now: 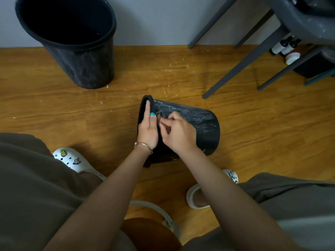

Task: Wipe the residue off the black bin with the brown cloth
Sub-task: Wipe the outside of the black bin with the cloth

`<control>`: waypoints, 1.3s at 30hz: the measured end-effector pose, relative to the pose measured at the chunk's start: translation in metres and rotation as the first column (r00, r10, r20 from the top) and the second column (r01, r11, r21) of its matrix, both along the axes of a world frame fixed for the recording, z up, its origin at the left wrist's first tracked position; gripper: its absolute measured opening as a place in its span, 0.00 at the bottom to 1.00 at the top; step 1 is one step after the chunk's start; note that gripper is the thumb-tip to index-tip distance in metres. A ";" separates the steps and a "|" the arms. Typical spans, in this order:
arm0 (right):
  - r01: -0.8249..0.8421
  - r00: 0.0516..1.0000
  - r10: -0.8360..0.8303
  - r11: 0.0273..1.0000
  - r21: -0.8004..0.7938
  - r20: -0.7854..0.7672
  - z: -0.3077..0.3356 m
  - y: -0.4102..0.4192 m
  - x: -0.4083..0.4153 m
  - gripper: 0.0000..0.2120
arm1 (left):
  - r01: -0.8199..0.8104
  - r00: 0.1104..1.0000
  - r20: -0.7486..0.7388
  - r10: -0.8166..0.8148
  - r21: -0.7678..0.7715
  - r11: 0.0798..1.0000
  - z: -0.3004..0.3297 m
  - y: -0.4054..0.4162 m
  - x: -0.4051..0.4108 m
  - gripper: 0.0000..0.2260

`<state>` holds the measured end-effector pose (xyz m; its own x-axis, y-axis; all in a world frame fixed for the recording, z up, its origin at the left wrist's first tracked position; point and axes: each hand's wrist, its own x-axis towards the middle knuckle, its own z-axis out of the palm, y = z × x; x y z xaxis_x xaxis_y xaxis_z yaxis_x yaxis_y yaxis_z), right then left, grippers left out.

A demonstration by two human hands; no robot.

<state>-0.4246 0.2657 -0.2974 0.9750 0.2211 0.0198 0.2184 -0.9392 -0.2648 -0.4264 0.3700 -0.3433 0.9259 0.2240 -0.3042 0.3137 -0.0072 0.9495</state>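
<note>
Left hand (147,131) grips black bin (199,122) rim; right hand (178,132) pinches.

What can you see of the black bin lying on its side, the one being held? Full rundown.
The black bin is a round, tapered tub that looks like plastic, with a thicker rolled rim. It lies on its side on the wooden floor, mouth facing left, base to the right. White scratchy residue streaks its upper wall. The left hand grips the rim, fingers over the edge. The right hand pinches something brownish against the wall just behind the rim. A dark brown cloth shows beneath the wrists, at the bin's near side.
</note>
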 end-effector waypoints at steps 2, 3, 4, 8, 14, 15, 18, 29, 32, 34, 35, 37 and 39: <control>0.076 0.997 -0.076 0.997 -0.018 -0.021 0.002 -0.013 0.008 0.13 | 0.006 1.000 0.008 -0.006 0.063 0.998 0.002 -0.001 -0.002 0.22; 0.116 0.993 -0.117 0.993 -0.023 -0.022 0.001 -0.021 0.008 0.13 | 0.009 1.000 0.018 -0.010 0.080 0.997 0.004 -0.002 -0.005 0.23; 0.149 0.989 -0.150 0.988 -0.034 -0.011 -0.001 -0.025 0.005 0.14 | 0.012 1.000 0.027 -0.014 0.087 0.996 0.005 -0.003 -0.007 0.23; 0.209 0.978 -0.208 0.978 -0.010 0.023 -0.004 0.006 -0.009 0.11 | 0.013 1.000 0.021 -0.015 0.115 0.993 0.007 -0.004 -0.009 0.23; 0.129 0.991 -0.129 0.992 -0.009 -0.020 -0.005 -0.035 -0.010 0.10 | -0.021 0.999 0.042 0.019 0.048 0.999 0.005 -0.003 -0.010 0.22; 0.208 0.977 -0.209 0.977 -0.042 -0.042 -0.004 -0.046 -0.007 0.11 | -0.033 0.999 0.042 0.031 0.037 0.999 0.006 -0.004 -0.008 0.22; 0.341 0.939 -0.343 0.939 -0.038 -0.037 -0.003 -0.036 -0.006 0.12 | -0.030 0.999 0.036 0.029 0.026 0.999 0.008 -0.006 -0.004 0.22; 0.373 0.928 -0.373 0.928 -0.003 -0.022 -0.011 -0.054 -0.010 0.11 | -0.040 0.999 0.017 0.039 0.019 0.999 0.011 -0.006 0.004 0.22; 0.342 0.940 -0.342 0.938 0.063 -0.011 -0.010 -0.012 -0.024 0.09 | -0.028 0.999 0.019 0.027 0.089 0.996 0.016 -0.006 -0.001 0.22; 0.167 0.986 -0.168 0.981 0.102 0.002 -0.016 -0.007 -0.035 0.08 | -0.018 1.000 0.021 0.016 0.113 0.993 0.018 -0.004 0.000 0.22; 0.117 0.993 -0.118 0.988 0.095 0.003 -0.019 -0.019 -0.033 0.09 | -0.024 1.000 0.015 0.023 0.110 0.994 0.016 -0.004 0.001 0.22; 0.199 0.980 -0.201 0.978 0.068 0.016 -0.021 -0.051 -0.025 0.08 | -0.033 0.999 -0.009 0.034 0.103 0.994 0.013 -0.004 0.005 0.22; 0.369 0.929 -0.370 0.928 0.050 0.022 -0.020 -0.070 -0.022 0.09 | -0.027 0.999 -0.015 0.029 0.121 0.992 0.012 -0.007 0.007 0.22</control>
<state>-0.4464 0.1960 -0.3176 0.9862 -0.1568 0.0527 -0.1334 -0.9423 -0.3069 -0.4198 0.3633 -0.3308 0.9139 0.2856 -0.2884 0.3309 -0.1130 0.9369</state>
